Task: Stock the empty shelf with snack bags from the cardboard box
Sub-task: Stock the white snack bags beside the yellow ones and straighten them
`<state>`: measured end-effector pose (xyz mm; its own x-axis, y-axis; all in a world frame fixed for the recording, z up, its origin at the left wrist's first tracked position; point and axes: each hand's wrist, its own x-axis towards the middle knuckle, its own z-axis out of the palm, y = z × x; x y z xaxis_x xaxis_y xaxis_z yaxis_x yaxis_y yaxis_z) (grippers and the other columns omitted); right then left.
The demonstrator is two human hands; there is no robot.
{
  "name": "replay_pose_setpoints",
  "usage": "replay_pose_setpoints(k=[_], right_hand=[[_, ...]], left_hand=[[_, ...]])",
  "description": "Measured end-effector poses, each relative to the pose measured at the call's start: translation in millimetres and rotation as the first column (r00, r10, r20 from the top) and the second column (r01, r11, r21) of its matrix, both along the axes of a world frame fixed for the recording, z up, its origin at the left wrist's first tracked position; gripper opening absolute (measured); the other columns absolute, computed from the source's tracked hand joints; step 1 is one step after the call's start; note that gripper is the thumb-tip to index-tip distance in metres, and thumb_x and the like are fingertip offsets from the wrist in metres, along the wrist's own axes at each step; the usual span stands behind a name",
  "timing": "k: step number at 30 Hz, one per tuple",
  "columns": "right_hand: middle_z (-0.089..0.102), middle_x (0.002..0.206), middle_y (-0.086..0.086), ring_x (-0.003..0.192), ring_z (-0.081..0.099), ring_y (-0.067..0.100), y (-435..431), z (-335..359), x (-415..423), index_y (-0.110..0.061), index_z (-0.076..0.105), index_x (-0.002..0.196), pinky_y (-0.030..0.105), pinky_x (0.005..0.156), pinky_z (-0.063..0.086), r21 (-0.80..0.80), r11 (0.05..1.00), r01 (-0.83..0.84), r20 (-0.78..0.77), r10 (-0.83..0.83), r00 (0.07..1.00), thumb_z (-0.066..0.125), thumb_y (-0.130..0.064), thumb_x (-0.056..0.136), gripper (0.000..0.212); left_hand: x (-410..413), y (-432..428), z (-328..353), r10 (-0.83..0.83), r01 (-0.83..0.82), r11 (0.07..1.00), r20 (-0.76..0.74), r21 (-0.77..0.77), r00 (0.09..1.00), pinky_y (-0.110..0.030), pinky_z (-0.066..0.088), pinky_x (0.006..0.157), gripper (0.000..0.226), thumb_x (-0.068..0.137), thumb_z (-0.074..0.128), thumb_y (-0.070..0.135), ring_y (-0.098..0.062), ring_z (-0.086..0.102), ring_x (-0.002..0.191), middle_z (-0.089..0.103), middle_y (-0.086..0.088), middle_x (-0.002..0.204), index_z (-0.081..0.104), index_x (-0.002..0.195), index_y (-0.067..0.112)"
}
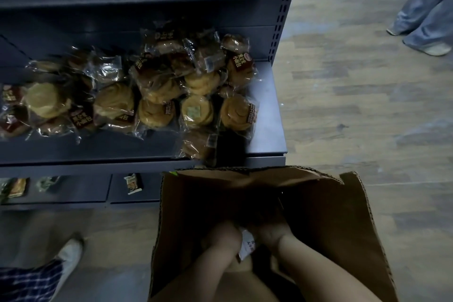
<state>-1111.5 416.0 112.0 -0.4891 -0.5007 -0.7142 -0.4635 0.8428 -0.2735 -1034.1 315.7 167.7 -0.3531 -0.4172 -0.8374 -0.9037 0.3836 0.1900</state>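
Observation:
The open cardboard box (331,216) stands on the floor in front of the grey shelf (267,110). Both my arms reach down into it. My left hand (221,235) is curled against a snack bag (247,245) with a white label, which lies between my two hands. My right hand (268,231) is deeper in the dark of the box, and its fingers are hidden. A heap of wrapped bread snack bags (171,86) lies on the shelf, spread from its left side to near its right end. One bag (198,144) hangs over the shelf's front edge.
A lower shelf (81,191) holds a few small packets. My foot in a white shoe (69,252) stands left of the box. Another person's legs and shoes (426,24) are at the far right on the wooden floor (367,105).

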Motion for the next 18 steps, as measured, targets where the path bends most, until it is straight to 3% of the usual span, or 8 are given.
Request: replay_pose_setpoints(k=[4, 8, 12, 14, 16, 18], right_hand=[[0.035, 0.152, 0.013, 0.139, 0.031, 0.032, -3.0, 20.6, -10.6, -0.015, 0.038, 0.145, 0.042, 0.115, 0.026, 0.289, 0.944, -0.159, 0.073, 0.144, 0.987, 0.037, -0.027, 0.100, 0.046], [0.055, 0.134, 0.009, 0.121, 0.054, 0.026, -6.3, 71.2, -27.1, -0.012, 0.054, 0.130, 0.030, 0.100, 0.041, 0.308, 0.923, -0.231, 0.214, 0.169, 0.962, 0.054, -0.024, 0.091, 0.041], [0.064, 0.100, 0.015, 0.084, 0.063, 0.027, -12.3, 130.4, -40.0, 0.001, 0.062, 0.118, 0.026, 0.060, 0.047, 0.310, 0.920, -0.239, 0.280, 0.152, 0.948, 0.054, -0.015, 0.089, 0.035], [0.059, 0.087, 0.014, 0.065, 0.053, 0.023, -14.2, 167.3, -48.1, 0.001, 0.064, 0.105, 0.022, 0.044, 0.041, 0.313, 0.923, -0.225, 0.301, 0.128, 0.945, 0.050, -0.016, 0.092, 0.026], [0.056, 0.097, 0.012, 0.071, 0.046, 0.026, -15.4, 204.8, -56.0, -0.004, 0.060, 0.100, 0.021, 0.039, 0.038, 0.324, 0.920, -0.220, 0.285, 0.127, 0.950, 0.053, -0.023, 0.089, 0.023], [0.051, 0.115, 0.012, 0.091, 0.047, 0.028, -16.9, 231.8, -60.4, -0.009, 0.053, 0.115, 0.024, 0.052, 0.047, 0.371, 0.895, -0.248, 0.271, 0.151, 0.951, 0.055, -0.033, 0.085, 0.038]], left_hand=[[-0.4, -0.9, 6.0, -0.069, 0.064, 0.995, -0.054, -0.075, 0.996, -0.029, 0.035, 0.104, 0.038, 0.103, 0.030, 0.024, -0.023, 0.047, 0.128, 0.048, -0.010, 0.139, 0.045, 0.135, 0.011], [-0.6, -4.8, 15.5, -0.202, 0.195, 0.978, -0.122, -0.068, 0.972, -0.030, 0.037, 0.104, 0.042, 0.098, 0.044, 0.030, -0.024, 0.046, 0.128, 0.047, -0.009, 0.140, 0.043, 0.137, 0.013], [3.6, -6.2, 35.7, -0.335, 0.337, 0.941, -0.153, -0.015, 0.930, -0.045, 0.029, 0.112, 0.080, 0.082, 0.067, 0.029, -0.028, 0.028, 0.138, 0.028, -0.004, 0.151, 0.022, 0.148, 0.027], [5.8, -5.4, 50.5, -0.374, 0.383, 0.924, -0.207, 0.001, 0.904, -0.047, 0.030, 0.110, 0.090, 0.069, 0.076, 0.033, -0.027, 0.030, 0.137, 0.032, 0.000, 0.149, 0.027, 0.145, 0.032], [7.0, -2.5, 65.0, -0.299, 0.341, 0.935, -0.305, 0.093, 0.904, -0.042, 0.035, 0.108, 0.086, 0.064, 0.078, 0.034, -0.021, 0.040, 0.132, 0.042, 0.003, 0.142, 0.037, 0.139, 0.031], [5.7, 0.4, 87.1, -0.263, 0.337, 0.930, -0.371, 0.148, 0.891, -0.028, 0.036, 0.107, 0.075, 0.072, 0.078, 0.025, -0.017, 0.045, 0.128, 0.047, 0.003, 0.138, 0.040, 0.137, 0.020]])
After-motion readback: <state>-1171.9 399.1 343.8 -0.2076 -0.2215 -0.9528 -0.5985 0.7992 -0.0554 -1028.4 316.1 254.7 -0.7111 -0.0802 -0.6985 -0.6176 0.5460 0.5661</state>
